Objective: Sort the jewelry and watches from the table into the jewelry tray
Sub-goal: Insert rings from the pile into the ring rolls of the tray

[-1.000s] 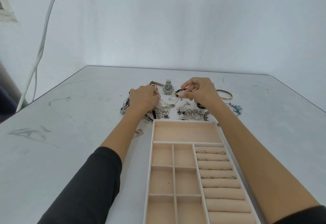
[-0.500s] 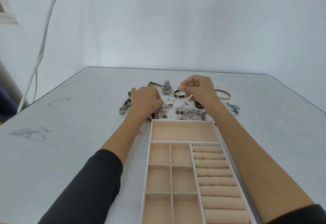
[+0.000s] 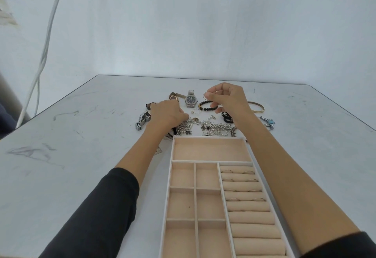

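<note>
- A thin ring (image 3: 205, 95) is pinched between thumb and forefinger of the right hand (image 3: 227, 100), raised above the table (image 3: 81, 156) at 12 o'clock from the jewelry tray (image 3: 172, 150).
- The ring rolls (image 3: 250, 207) fill the tray's 4 o'clock section; several rings are already seated in the upper slots.
- The ring is best carried edge-down to a free slot and pressed between two rolls, with neighbouring rings left undisturbed.
- The left hand (image 3: 167, 113) is laid with curled fingers on the jewelry pile (image 3: 211, 127) at 11 o'clock from the tray; whether anything is gripped cannot be told.
- A silver watch (image 3: 191, 100), beaded bracelet (image 3: 207, 105) and bangle (image 3: 256, 107) are left beyond the pile.
</note>
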The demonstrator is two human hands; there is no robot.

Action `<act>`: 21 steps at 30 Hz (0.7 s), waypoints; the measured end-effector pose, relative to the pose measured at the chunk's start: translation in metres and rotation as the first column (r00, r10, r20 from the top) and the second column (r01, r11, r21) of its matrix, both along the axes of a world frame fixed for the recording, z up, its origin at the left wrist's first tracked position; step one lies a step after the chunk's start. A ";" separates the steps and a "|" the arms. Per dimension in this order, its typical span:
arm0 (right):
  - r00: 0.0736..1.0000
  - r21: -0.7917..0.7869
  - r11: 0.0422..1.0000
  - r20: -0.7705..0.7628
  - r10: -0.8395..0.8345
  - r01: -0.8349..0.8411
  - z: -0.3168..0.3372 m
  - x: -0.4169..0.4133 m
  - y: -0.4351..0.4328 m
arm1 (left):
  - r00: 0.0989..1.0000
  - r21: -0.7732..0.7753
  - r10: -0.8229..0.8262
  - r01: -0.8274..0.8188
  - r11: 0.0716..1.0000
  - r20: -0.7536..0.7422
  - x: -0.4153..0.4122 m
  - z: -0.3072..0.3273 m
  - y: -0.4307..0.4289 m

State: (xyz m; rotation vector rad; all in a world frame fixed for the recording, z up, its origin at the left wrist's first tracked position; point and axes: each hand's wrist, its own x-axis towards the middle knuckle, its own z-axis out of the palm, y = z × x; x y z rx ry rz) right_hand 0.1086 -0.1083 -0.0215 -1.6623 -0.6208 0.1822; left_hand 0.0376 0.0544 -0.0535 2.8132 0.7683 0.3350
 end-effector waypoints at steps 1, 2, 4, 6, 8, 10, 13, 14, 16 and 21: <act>1.000 -0.002 1.000 0.000 0.001 -0.001 0.000 0.000 0.000 | 1.000 -0.002 -0.007 0.007 1.000 0.000 -0.001 0.001 0.000; 1.000 -0.005 1.000 0.001 0.001 -0.001 0.000 0.000 0.000 | 1.000 -0.007 -0.016 0.016 1.000 0.006 -0.002 0.001 -0.001; 1.000 -0.010 1.000 0.003 0.004 -0.004 0.000 0.000 -0.001 | 0.999 -0.020 -0.032 0.032 0.999 0.031 -0.005 0.003 -0.001; 1.000 -0.015 1.000 0.009 0.009 -0.009 -0.001 -0.001 -0.001 | 0.997 -0.030 -0.053 0.055 0.998 0.064 -0.007 0.004 -0.003; 1.000 -0.022 1.000 0.016 0.014 -0.014 -0.001 -0.001 -0.001 | 0.992 -0.043 -0.070 0.075 0.996 0.102 -0.009 0.005 -0.004; 1.000 -0.033 0.999 0.025 0.017 -0.016 0.000 -0.002 -0.002 | 0.980 -0.060 -0.065 0.078 0.995 0.186 -0.012 0.006 -0.004; 0.999 -0.042 0.999 0.044 0.017 -0.015 0.004 -0.003 -0.004 | 0.936 -0.113 -0.044 0.089 0.990 0.349 -0.016 0.012 -0.002; 0.998 -0.044 0.999 0.053 0.016 -0.014 0.006 -0.004 -0.006 | 0.919 -0.135 -0.039 0.099 0.986 0.392 -0.018 0.015 -0.002; 0.998 -0.038 0.999 0.066 0.015 -0.012 0.012 -0.008 -0.010 | 0.886 -0.176 -0.035 0.131 0.976 0.463 -0.022 0.022 -0.005; 0.999 -0.010 1.000 0.045 0.006 -0.006 0.022 -0.026 -0.027 | 0.805 -0.258 -0.034 0.229 0.939 0.592 -0.035 0.039 -0.020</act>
